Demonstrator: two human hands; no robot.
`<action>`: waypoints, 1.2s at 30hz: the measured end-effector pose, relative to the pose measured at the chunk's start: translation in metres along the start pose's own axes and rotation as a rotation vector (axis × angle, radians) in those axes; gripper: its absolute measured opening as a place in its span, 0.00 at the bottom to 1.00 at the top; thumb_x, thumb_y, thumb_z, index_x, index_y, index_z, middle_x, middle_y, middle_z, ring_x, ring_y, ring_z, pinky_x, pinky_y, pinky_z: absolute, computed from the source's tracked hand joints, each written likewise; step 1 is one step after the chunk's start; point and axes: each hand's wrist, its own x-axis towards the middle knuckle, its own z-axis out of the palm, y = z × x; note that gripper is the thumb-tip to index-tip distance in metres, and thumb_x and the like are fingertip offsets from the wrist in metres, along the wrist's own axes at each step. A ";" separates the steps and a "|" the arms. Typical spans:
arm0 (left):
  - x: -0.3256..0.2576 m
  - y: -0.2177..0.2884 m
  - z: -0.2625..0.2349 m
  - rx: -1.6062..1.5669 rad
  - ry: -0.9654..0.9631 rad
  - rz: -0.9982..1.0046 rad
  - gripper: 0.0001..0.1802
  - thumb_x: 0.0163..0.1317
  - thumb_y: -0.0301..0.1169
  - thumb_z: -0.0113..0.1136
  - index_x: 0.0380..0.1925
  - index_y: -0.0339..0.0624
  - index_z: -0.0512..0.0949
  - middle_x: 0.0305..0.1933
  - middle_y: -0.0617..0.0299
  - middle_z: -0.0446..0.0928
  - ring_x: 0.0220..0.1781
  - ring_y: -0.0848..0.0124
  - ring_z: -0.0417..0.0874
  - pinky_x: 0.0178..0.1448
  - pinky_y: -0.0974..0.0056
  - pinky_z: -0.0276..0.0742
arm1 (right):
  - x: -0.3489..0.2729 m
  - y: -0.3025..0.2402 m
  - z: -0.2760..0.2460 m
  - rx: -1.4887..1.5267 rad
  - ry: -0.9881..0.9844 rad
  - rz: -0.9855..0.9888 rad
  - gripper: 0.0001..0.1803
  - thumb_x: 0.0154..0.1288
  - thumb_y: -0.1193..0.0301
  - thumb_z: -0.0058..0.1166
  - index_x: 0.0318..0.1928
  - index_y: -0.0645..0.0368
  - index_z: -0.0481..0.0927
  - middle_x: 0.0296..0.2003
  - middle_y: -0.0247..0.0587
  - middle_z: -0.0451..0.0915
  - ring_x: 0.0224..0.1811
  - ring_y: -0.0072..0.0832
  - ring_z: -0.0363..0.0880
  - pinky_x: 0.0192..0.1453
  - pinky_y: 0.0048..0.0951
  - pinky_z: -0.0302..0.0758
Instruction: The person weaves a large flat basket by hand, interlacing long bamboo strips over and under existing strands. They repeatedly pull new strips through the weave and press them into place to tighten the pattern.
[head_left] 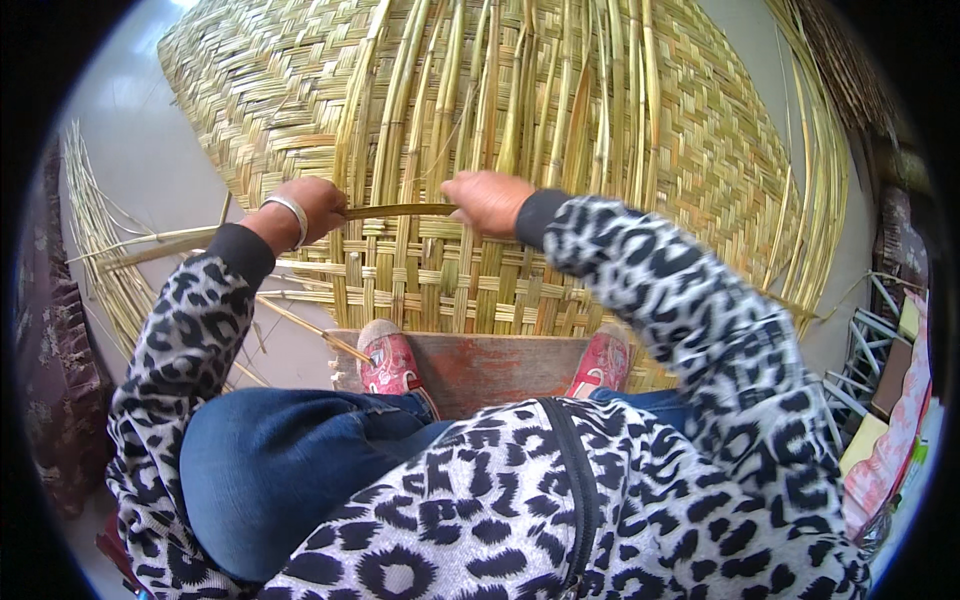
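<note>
A flat reed strip (398, 211) stretches crosswise between my two hands, over the near part of a large woven reed mat (250, 95). My left hand (312, 207), with a bangle at its wrist, is closed round the strip, whose other part seems to run on past the wrist to the left. My right hand (490, 202) is closed at the strip's right end; it is slightly blurred. Several long reed strips (508, 100) run lengthwise away from me on top of the mat, just beyond my hands. Nearest me, the weave is looser, with gaps between strips.
Under my shoes (388, 358) lies a worn wooden board (480, 372) at the mat's near edge. Loose reeds (105, 250) are on the floor at left, and more long reeds (815, 190) at right. A metal rack (862, 345) stands at far right.
</note>
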 end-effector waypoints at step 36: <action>0.102 0.028 0.064 -0.325 0.528 -0.194 0.18 0.62 0.41 0.65 0.46 0.45 0.77 0.44 0.53 0.84 0.46 0.51 0.85 0.47 0.51 0.80 | 0.008 0.008 0.046 0.636 0.511 0.453 0.16 0.61 0.58 0.59 0.38 0.59 0.82 0.31 0.50 0.84 0.35 0.45 0.83 0.44 0.42 0.78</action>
